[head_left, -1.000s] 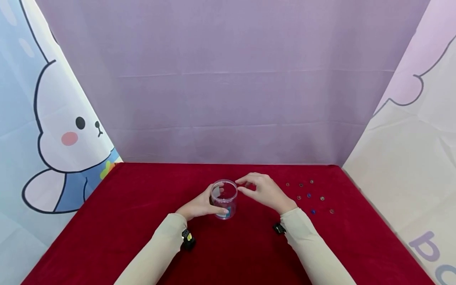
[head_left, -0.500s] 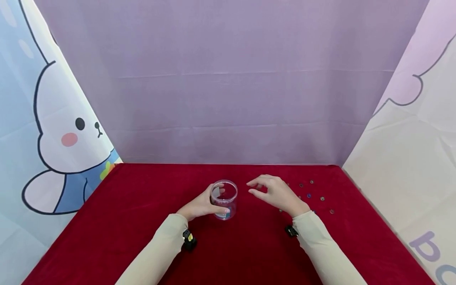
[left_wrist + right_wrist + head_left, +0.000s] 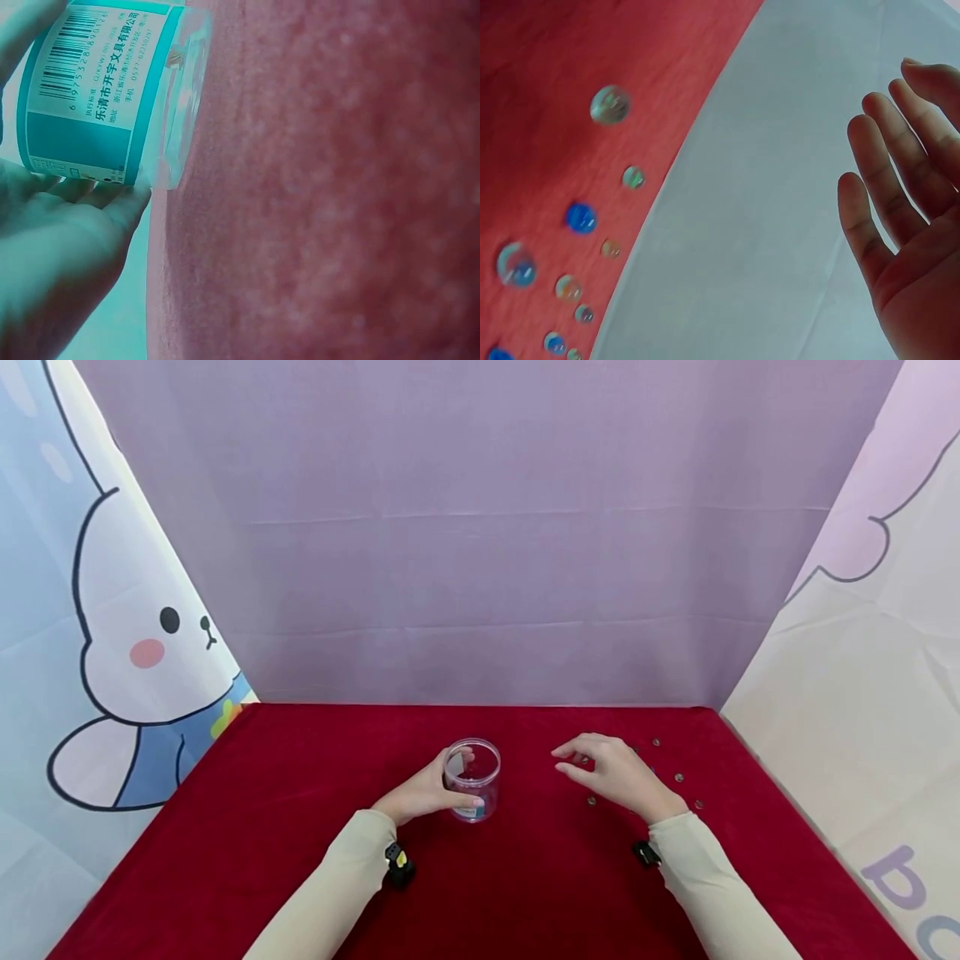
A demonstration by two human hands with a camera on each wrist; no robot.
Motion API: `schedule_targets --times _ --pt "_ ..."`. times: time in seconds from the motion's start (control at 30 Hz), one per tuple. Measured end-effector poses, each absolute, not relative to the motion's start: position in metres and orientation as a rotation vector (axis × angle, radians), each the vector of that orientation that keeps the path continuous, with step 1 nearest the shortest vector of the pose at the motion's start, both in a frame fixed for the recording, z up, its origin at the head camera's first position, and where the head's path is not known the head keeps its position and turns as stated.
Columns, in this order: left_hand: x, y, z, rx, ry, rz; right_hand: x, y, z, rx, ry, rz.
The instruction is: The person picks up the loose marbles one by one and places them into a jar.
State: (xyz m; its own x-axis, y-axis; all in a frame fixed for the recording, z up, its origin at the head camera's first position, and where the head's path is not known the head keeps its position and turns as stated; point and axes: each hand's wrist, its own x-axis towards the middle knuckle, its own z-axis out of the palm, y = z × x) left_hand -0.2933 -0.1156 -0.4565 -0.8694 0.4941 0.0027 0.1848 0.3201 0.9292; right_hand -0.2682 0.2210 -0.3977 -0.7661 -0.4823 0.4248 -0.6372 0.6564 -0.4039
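Note:
My left hand point(image 3: 422, 792) grips a clear plastic jar point(image 3: 487, 787), with the thumb across its front and the fingers around the far side. The jar stands upright with its mouth uncovered. In the left wrist view its label point(image 3: 90, 82) carries a barcode, and a small marble point(image 3: 176, 58) shows through the wall near the base. My right hand point(image 3: 621, 777) hovers over the cloth to the jar's right, fingers loosely bent and holding nothing. Glass marbles lie under and beyond it, among them a blue marble point(image 3: 580, 217) and a clear one point(image 3: 610, 104); the hand hides some in the head view.
A red cloth point(image 3: 300, 827) covers the table. Behind it hangs a lilac curtain point(image 3: 480, 568), with printed sheets along the left and right sides. Several marbles, such as one greenish marble point(image 3: 678, 777), lie loose toward the right edge.
My right hand has moved away from the jar's rim, rightward to above the marbles, covering some of them. The left hand and the jar have stayed in place.

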Motion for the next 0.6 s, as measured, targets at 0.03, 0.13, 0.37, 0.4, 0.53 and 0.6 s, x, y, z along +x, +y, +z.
schedule_targets --times 0.03,0.13,0.37,0.4,0.53,0.6 --pt "-0.293 -0.116 -0.457 0.617 2.308 1.569 -0.268 0.223 -0.398 0.887 -2.605 0.779" --pt "-0.293 -0.116 -0.457 0.612 2.307 1.562 -0.265 0.23 -0.4 0.866 -2.632 0.749" --pt "-0.293 -0.117 -0.456 0.609 2.298 1.555 -0.262 0.244 -0.407 0.851 -2.7 0.703" --pt "-0.293 -0.116 -0.456 0.607 2.295 1.555 -0.262 0.245 -0.409 0.855 -2.706 0.702" --pt "-0.294 -0.116 -0.456 0.608 2.292 1.553 -0.263 0.251 -0.413 0.87 -2.712 0.692" --pt "-0.294 -0.116 -0.456 0.613 2.293 1.55 -0.263 0.253 -0.415 0.868 -2.714 0.683"
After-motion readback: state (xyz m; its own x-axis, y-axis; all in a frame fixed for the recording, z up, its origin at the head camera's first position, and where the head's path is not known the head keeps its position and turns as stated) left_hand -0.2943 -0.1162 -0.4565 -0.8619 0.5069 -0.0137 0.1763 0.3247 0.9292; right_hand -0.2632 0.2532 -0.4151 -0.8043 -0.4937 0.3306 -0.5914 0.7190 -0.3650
